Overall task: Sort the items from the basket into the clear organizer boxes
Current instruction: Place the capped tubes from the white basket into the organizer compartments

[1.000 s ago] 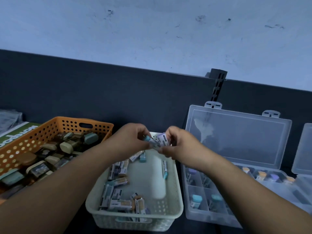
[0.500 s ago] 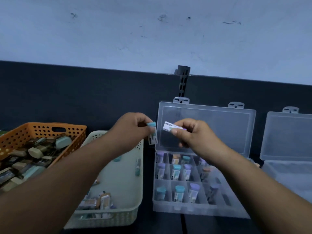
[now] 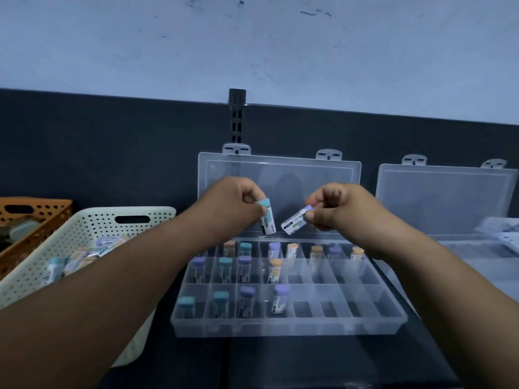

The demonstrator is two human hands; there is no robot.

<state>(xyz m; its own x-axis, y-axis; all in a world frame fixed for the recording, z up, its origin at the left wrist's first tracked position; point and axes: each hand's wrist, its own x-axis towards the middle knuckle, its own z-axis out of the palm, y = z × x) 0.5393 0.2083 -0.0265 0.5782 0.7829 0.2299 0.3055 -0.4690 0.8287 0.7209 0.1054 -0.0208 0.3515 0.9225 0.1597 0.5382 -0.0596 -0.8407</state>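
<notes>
Teal-capped cylindrical tube (image 3: pixel 266 218) in left hand (image 3: pixel 233 204), purple-capped tube (image 3: pixel 295 224) in right hand (image 3: pixel 338 210).

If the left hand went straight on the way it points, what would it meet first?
Probably the raised clear lid of the organizer box, just behind the left hand and its teal-capped vial; depth is unclear, though.
</notes>
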